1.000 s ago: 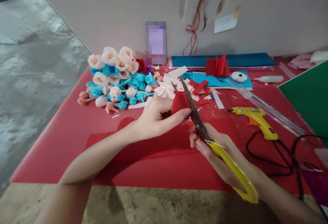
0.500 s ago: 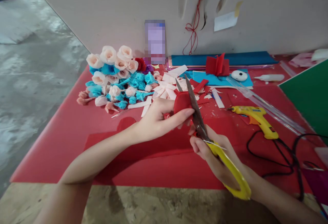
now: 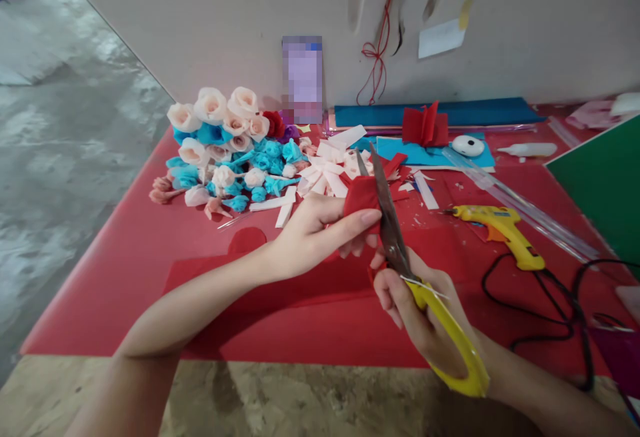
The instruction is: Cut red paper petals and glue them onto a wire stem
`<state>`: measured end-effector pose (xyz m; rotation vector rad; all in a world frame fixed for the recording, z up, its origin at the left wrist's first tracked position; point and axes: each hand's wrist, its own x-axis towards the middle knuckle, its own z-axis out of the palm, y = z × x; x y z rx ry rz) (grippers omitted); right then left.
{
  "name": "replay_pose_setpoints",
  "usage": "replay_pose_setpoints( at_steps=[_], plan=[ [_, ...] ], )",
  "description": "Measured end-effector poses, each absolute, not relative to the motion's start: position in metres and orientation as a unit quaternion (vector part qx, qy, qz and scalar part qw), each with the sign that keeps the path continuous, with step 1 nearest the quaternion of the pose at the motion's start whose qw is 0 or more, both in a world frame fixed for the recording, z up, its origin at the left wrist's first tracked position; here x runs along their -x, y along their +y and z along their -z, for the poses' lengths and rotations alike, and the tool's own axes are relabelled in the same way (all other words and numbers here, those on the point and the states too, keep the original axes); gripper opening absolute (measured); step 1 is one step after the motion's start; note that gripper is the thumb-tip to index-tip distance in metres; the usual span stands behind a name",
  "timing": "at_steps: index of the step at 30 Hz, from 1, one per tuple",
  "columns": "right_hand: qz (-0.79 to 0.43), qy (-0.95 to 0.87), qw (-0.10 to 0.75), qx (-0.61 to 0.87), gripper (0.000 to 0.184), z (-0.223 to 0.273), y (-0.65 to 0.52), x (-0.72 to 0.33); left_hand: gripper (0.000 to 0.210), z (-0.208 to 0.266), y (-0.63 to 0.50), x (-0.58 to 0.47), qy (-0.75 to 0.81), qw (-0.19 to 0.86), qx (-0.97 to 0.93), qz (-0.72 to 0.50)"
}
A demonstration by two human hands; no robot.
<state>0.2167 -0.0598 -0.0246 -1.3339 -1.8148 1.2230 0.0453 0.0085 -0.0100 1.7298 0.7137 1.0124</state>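
Past the table's (image 3: 95, 297) front edge, the left hand (image 3: 305, 237) pinches red paper (image 3: 363, 194) — the right hand (image 3: 411, 307) grips scissors (image 3: 397, 250), now closed a bit more — probably snipping.

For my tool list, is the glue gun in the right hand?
No; the glue gun lies on the red tabletop, and the right hand holds scissors.
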Motion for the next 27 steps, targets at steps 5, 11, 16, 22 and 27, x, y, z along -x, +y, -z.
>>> replay_pose_setpoints(
  at_steps=[5,11,16,22,27],
  plan=[
    [-0.434,-0.694,0.289,0.497,0.010,0.022,-0.060,-0.217,0.035,0.008,0.010,-0.044,0.296,0.500,-0.703,-0.411],
    [-0.427,-0.693,0.295,0.500,0.011,0.022,-0.058,-0.220,0.036,0.009,0.014,-0.042,0.299,0.536,-0.664,-0.428],
    [-0.421,-0.696,0.296,0.500,0.012,0.022,-0.055,-0.221,0.037,0.015,0.017,-0.040,0.295,0.567,-0.626,-0.447],
    [-0.416,-0.671,0.312,0.529,0.016,0.020,-0.055,-0.216,0.035,0.019,0.025,-0.037,0.298,0.577,-0.616,-0.446],
    [-0.426,-0.652,0.326,0.537,0.020,0.023,-0.051,-0.224,0.037,0.020,0.032,-0.032,0.285,0.614,-0.591,-0.439]
  ],
)
